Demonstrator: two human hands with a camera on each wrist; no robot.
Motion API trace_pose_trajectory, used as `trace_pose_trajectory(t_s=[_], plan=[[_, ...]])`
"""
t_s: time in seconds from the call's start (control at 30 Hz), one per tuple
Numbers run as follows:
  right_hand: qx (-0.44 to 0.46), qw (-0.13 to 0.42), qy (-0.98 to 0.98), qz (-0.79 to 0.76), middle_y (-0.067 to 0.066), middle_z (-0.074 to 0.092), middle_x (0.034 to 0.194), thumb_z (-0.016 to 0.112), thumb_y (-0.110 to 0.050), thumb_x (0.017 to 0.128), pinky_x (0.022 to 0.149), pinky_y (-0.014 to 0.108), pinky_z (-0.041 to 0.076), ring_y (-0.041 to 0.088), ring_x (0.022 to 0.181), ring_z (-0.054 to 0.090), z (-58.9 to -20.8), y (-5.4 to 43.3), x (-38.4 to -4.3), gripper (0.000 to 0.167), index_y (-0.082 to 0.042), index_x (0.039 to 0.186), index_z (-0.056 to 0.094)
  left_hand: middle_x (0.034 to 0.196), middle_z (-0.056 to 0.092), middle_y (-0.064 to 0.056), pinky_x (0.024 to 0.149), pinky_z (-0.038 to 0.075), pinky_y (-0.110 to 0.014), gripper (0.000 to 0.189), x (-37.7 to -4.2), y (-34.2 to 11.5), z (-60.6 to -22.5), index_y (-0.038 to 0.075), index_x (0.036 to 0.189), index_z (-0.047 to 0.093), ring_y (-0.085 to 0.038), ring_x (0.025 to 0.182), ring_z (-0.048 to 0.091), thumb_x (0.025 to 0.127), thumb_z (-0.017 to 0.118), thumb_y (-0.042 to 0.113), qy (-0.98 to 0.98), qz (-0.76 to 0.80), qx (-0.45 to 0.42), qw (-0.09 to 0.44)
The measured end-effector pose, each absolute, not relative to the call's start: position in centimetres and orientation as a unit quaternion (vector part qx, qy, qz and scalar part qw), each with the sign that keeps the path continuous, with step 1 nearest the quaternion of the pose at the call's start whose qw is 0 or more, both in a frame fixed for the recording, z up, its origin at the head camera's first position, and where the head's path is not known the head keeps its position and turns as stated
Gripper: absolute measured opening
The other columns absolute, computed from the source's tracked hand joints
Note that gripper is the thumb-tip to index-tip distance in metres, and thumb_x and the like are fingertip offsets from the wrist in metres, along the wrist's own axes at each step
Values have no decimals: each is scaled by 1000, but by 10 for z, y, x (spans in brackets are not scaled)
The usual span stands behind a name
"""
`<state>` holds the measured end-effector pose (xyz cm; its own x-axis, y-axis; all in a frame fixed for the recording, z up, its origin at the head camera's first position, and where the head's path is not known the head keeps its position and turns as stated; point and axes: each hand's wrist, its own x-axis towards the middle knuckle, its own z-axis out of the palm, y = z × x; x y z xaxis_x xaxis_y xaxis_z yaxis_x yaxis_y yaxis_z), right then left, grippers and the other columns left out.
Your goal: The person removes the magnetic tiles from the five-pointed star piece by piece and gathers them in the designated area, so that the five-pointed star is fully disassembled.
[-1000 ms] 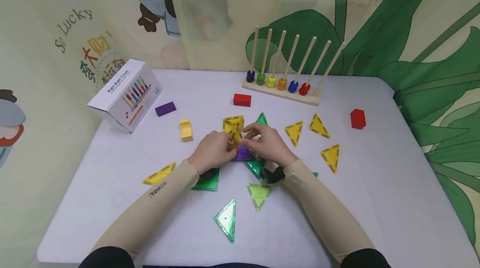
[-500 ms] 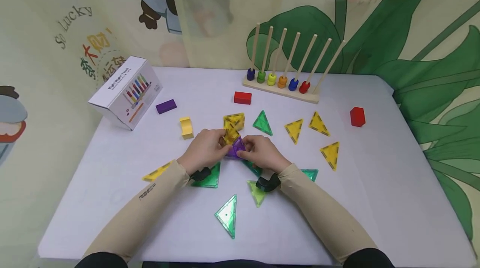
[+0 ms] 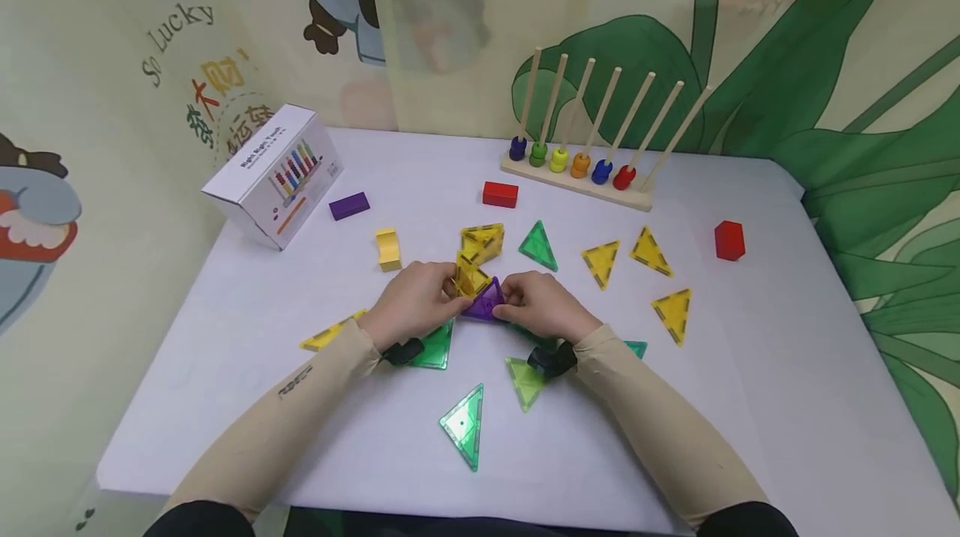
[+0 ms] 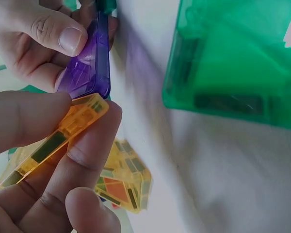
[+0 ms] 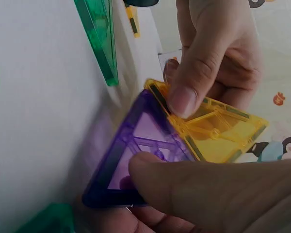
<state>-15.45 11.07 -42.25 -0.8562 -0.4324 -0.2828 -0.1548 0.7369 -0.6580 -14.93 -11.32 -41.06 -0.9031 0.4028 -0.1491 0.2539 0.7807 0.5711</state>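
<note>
In the head view my left hand (image 3: 416, 299) pinches a yellow triangular magnetic tile (image 3: 471, 277) between thumb and fingers. My right hand (image 3: 547, 303) pinches a purple triangular magnetic tile (image 3: 486, 301), its thumb flat on the face in the right wrist view. There, one edge of the purple tile (image 5: 148, 124) meets an edge of the yellow tile (image 5: 218, 136), and they stand at an angle. Just behind the hands sits a yellow cluster of joined tiles (image 3: 483, 243), seen also below the fingers in the left wrist view. Another green tile lies partly hidden beneath the right hand.
Loose tiles lie around: a green triangle (image 3: 538, 246), a green tile (image 3: 433, 349), a light green triangle (image 3: 525, 383), a mint triangle (image 3: 465, 427) and several yellow triangles (image 3: 672, 314). Behind are red blocks (image 3: 500, 194), a pegged bead rack (image 3: 577, 178) and a white box (image 3: 270, 174).
My right hand has come down from beside the yellow tile to pinch the purple one, uncovering the green triangle behind. Both held tiles have turned and moved away from the yellow cluster. The view has shifted slightly.
</note>
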Motion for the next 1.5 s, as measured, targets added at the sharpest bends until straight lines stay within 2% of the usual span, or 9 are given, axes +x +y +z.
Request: trace_pose_trajectory(t_s=[0.37,0.6,0.77,0.93,1.2,1.37,1.5], plan=[[-134,179,877,-425,7,73,96,71,-20,99,68,26,53,15,76,61,-425,110,-160,14,-9,108,73,89,73,-3,53,39,-24,25,-148,-112,-406,9,106,71,-14,60,52,96,74,32,928,322,145,118],[-168,172,879,-411,6,74,99,71,-22,100,75,27,54,17,85,62,-421,111,-165,16,-11,111,73,93,77,-7,63,42,-26,25,-149,-118,-403,7,109,69,-17,72,55,95,76,26,915,372,144,54],[-181,174,885,-393,6,76,103,71,-24,99,79,30,56,19,93,65,-418,110,-170,25,-10,119,74,94,80,-6,66,45,-27,30,-148,-128,-399,6,117,66,-16,74,62,95,76,24,912,383,142,48],[-160,187,905,-347,8,74,108,71,-25,99,87,35,57,22,96,63,-418,111,-175,31,-9,126,70,90,80,-4,65,44,-28,32,-146,-147,-395,6,120,64,-16,71,60,96,75,24,918,376,120,46],[-144,208,920,-300,9,72,104,68,-25,101,83,33,54,22,90,61,-420,116,-181,33,-6,128,68,93,78,-6,74,51,-30,16,-138,-177,-394,8,103,69,-16,80,69,96,74,21,925,356,98,87],[-144,217,921,-290,12,73,106,68,-23,100,83,33,56,23,91,63,-416,120,-184,37,-2,131,67,95,76,-9,70,49,-29,21,-140,-184,-398,6,109,67,-16,76,67,96,73,21,927,345,88,115],[-144,223,922,-281,10,70,98,67,-21,98,74,27,51,21,85,59,-417,122,-185,36,-2,129,67,87,73,-6,62,44,-27,30,-144,-186,-402,6,122,62,-16,69,60,97,72,19,926,318,92,182]])
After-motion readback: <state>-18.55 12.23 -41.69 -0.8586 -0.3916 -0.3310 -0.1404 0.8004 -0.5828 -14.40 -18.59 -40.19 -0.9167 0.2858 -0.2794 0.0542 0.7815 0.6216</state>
